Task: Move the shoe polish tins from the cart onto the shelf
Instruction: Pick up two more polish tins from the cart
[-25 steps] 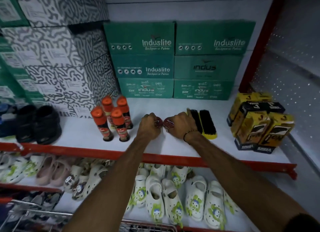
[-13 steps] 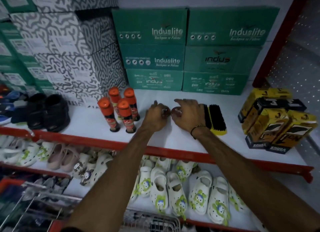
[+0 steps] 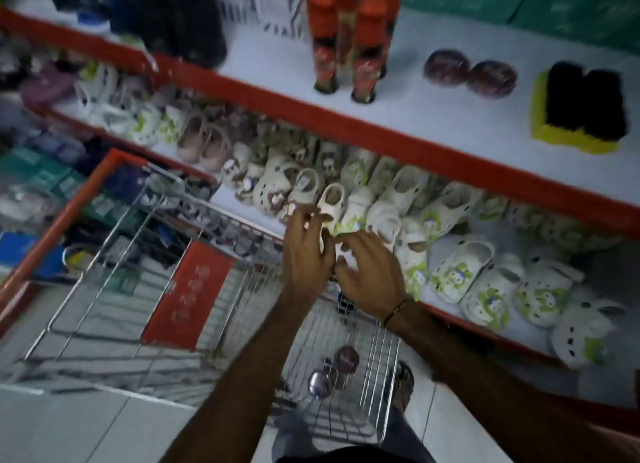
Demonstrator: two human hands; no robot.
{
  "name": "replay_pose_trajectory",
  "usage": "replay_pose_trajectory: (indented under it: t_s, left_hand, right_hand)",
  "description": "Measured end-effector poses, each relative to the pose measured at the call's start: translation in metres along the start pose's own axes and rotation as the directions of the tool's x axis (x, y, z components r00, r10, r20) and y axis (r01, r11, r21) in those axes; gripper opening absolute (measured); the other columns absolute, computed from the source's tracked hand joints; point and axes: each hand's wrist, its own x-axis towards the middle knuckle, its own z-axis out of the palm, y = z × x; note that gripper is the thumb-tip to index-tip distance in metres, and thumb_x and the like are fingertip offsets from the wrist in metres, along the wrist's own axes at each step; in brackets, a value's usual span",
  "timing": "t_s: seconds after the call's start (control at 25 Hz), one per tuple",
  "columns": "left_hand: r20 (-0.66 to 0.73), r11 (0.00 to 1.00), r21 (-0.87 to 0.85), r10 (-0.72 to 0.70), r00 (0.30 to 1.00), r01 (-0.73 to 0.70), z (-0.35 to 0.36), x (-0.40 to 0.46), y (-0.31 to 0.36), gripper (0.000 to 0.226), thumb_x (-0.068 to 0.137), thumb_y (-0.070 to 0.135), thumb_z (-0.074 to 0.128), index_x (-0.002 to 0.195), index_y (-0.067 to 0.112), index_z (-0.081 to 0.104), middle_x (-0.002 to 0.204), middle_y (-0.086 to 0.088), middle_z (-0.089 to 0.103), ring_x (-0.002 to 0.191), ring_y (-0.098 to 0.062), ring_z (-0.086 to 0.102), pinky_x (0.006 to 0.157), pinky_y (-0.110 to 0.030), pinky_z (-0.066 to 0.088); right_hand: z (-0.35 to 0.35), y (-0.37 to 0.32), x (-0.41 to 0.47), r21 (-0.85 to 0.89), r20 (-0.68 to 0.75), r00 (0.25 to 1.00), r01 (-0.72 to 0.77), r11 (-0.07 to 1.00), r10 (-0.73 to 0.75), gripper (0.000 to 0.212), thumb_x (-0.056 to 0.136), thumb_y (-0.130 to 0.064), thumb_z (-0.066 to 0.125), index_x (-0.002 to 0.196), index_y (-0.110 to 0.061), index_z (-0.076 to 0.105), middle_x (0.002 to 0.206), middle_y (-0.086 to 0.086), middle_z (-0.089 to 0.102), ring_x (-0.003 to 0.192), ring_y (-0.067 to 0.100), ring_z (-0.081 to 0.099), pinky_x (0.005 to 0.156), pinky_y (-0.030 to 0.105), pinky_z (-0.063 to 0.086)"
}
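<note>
Two dark red shoe polish tins (image 3: pixel 447 66) (image 3: pixel 491 78) lie side by side on the white shelf (image 3: pixel 433 116), between the orange-capped bottles and the brush. Down in the wire cart (image 3: pixel 166 289), a dark red tin (image 3: pixel 346 358) and a silver tin (image 3: pixel 319 383) rest on the basket floor; another dark tin (image 3: pixel 346 303) peeks out under my right hand. My left hand (image 3: pixel 308 251) and my right hand (image 3: pixel 372 272) hover over the cart's far end, fingers spread, holding nothing. The picture is blurred by motion.
Orange-capped polish bottles (image 3: pixel 346 37) stand left of the shelved tins, and a yellow-backed black brush (image 3: pixel 581 113) lies to their right. White children's clogs (image 3: pixel 450 255) fill the lower shelf beside the cart. A red panel (image 3: pixel 188 293) hangs in the cart. Black shoes (image 3: pixel 187 23) sit far left.
Both hands let go of the two tins on the shelf and dropped to the cart. The view swung down and left.
</note>
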Motion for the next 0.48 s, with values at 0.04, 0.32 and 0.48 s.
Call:
replay_pose_trajectory:
  t_s: [0.04,0.32,0.48]
  left_hand:
    - [0.127,0.995,0.057,-0.088,0.988,0.082,0.007,-0.033,-0.024,0.027,0.085,-0.003,0.059,0.111,-0.002,0.067,0.119,-0.023,0.059,0.110,-0.039,0.061,0.091,-0.043,0.053]
    - [0.677,0.694,0.648,-0.713,0.182,0.313,0.087,-0.245,-0.144,0.068,0.085,0.031,0.071,0.142,0.015,0.040,0.153,-0.017,0.030,0.136,-0.038,0.044,0.101,-0.046,0.048]
    - [0.682,0.650,0.678,-0.730,0.035,0.342,0.133,-0.301,-0.159,0.056,0.076,0.030,0.079,0.127,0.017,0.059,0.143,-0.011,0.038,0.134,-0.038,0.043,0.104,-0.047,0.049]
  right_hand:
    - [0.023,0.006,-0.026,-0.005,0.173,0.983,-0.062,0.998,0.062,0.031,0.084,-0.017,0.060,0.112,-0.009,0.070,0.107,0.011,0.071,0.098,0.033,0.064,0.082,0.038,0.053]
    - [0.170,0.092,-0.162,-0.412,0.873,0.278,-0.021,0.911,0.401,0.063,0.096,-0.037,0.056,0.152,-0.018,0.034,0.154,0.013,0.039,0.140,0.034,0.040,0.108,0.046,0.041]
    - [0.231,0.112,-0.208,-0.436,0.881,0.243,0.088,0.896,0.405,0.048,0.103,-0.030,0.045,0.150,-0.023,0.040,0.156,0.017,0.033,0.139,0.042,0.037,0.105,0.055,0.041]
